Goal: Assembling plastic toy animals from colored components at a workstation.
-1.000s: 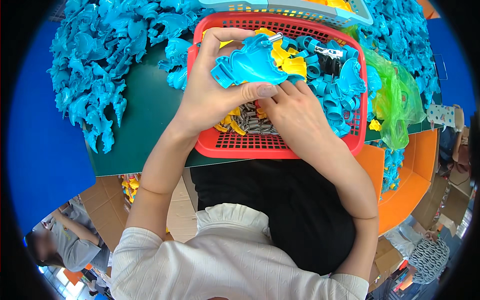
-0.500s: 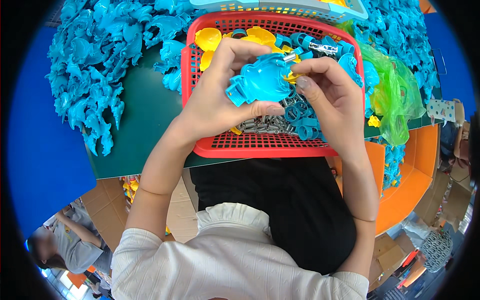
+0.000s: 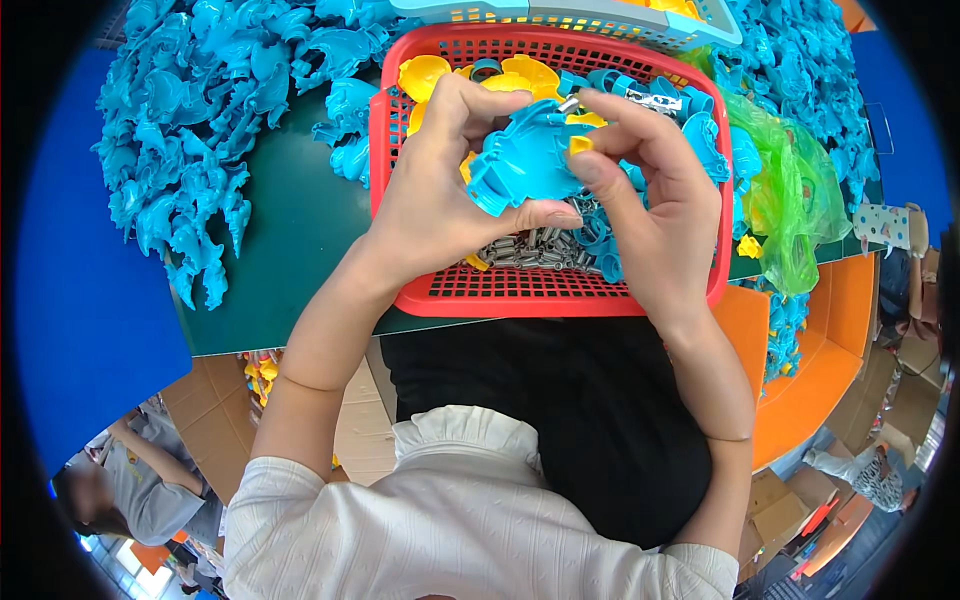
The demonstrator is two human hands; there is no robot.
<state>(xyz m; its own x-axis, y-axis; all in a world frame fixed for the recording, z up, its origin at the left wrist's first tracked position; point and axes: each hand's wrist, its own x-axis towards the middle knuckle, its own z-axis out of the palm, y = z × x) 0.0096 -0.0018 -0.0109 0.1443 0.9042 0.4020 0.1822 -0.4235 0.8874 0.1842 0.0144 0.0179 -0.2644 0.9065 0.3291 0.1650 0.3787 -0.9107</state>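
Above a red basket [image 3: 560, 306], my left hand [image 3: 425, 195] is closed round a blue hollow plastic shell [image 3: 528, 158]. My right hand [image 3: 655, 190] pinches a small yellow plastic piece [image 3: 580, 146] at the shell's right edge. A small metal cylinder [image 3: 569, 103] sits at the shell's upper edge, near the right index finger. Inside the basket lie yellow cup-shaped parts [image 3: 424, 76], blue ring-shaped parts [image 3: 596, 232] and a heap of small metal springs or pins [image 3: 535, 250]; which of the two I cannot tell.
Large heaps of blue plastic shells [image 3: 180, 110] lie left and right on the green table [image 3: 285, 200]. A light blue basket [image 3: 560, 12] stands behind the red one. A green plastic bag [image 3: 795, 190] lies at right, above an orange box [image 3: 825, 350]. Another person [image 3: 150, 470] sits at lower left.
The blue shell has tilted and shifted slightly right with my left hand. The yellow piece now shows more plainly between my right fingertips. The red basket appears slightly farther right.
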